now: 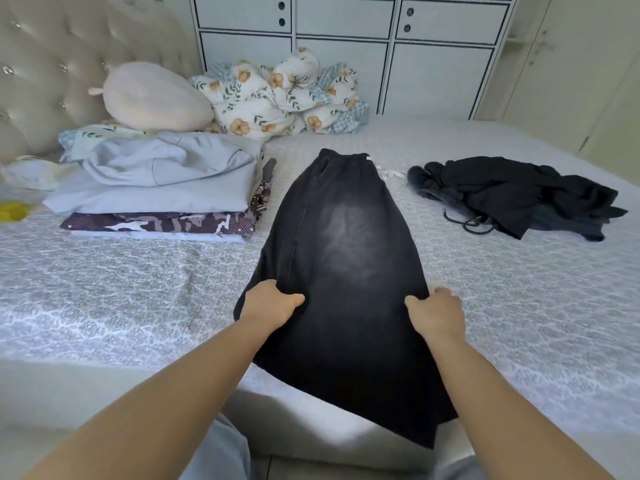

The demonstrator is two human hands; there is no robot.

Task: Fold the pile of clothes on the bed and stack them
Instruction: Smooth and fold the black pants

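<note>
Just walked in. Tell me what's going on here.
A person is folding laundry on the bed. Both hands grip the black trousers, which lie lengthwise with the near end hanging over the bed's edge: the left hand holds the left side, the right hand the right. A stack of folded clothes sits on the left. A crumpled black garment on the right is not yet folded.
</note>
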